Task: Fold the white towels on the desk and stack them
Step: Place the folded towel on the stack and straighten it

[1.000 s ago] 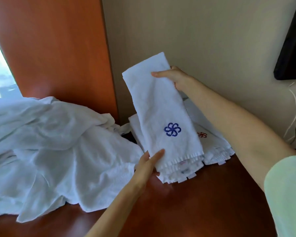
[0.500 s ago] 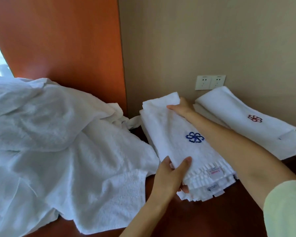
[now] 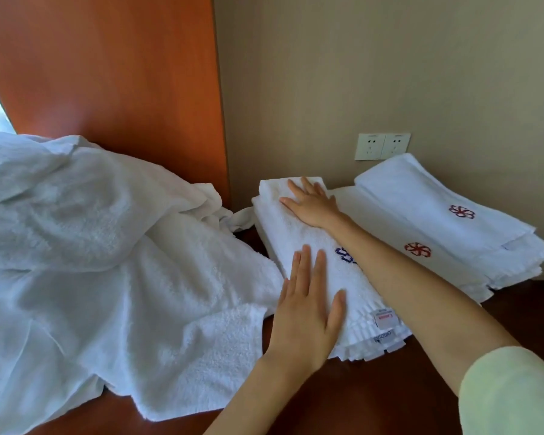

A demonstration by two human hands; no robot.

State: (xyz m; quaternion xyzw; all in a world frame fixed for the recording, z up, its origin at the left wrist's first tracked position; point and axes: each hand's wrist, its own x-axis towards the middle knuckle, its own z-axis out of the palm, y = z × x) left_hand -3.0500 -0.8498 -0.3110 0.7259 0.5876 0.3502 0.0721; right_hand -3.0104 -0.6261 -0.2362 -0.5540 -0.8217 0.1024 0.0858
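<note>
Seen from the head, the folded towel (image 3: 283,237) with a blue mark tops a stack (image 3: 374,340) on the desk (image 3: 374,400), below and left of the wall socket (image 3: 382,146). Both hands lie flat on it with straight fingers, gripping nothing: the right hand (image 3: 311,205) at the end nearer the socket, the left hand (image 3: 305,309) at the far end. Farther left of the socket a loose heap of towels (image 3: 107,246) waits; they look soft, light and floppy, so each is probably best pinched at two corners of one hem.
</note>
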